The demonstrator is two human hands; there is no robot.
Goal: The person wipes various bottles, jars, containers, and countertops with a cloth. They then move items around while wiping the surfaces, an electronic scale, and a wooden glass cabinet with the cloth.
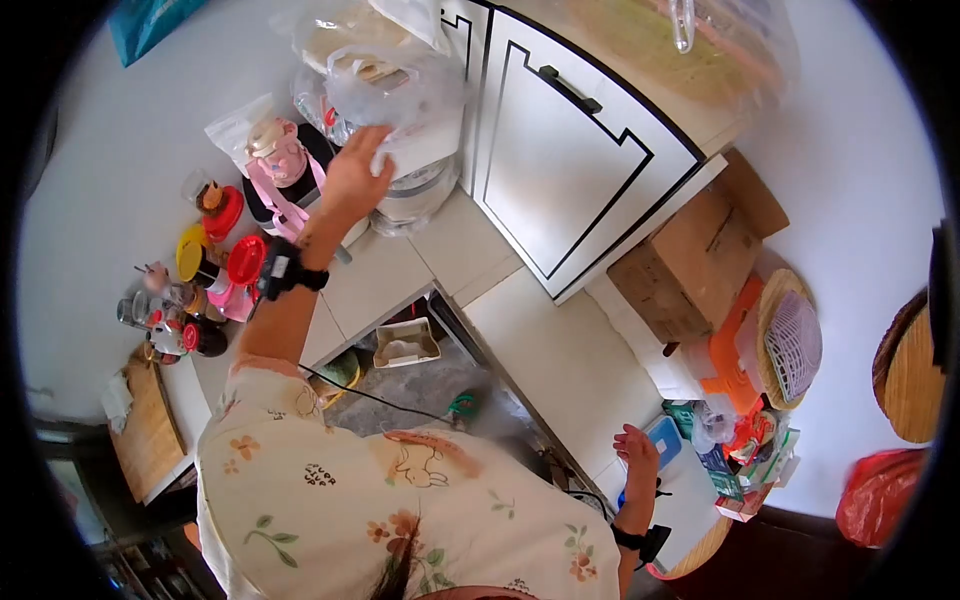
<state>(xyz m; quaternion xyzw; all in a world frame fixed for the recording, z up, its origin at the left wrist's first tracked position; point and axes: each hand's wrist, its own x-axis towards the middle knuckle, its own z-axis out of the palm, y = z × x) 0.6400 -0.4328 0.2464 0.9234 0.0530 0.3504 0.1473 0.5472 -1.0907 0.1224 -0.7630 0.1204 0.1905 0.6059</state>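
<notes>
Floral shirt (330, 490) foremost; plastic bag (395, 95) ahead.
Left hand (358, 178) spread at bag, pale contents (338, 42) inside; right hand (637, 453) empty, half-open.

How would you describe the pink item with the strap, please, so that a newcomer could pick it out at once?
Find the white cabinet door, then look left past the clear plastic bag by the left hand. The pink item sits just beyond; unlike the lidded jars nearby, it trails a pink strap.

We have jars (203, 265) to our left | plastic bag (375, 95) ahead, left of cabinet door (560, 165) | cardboard box (692, 265) right of that door
</notes>
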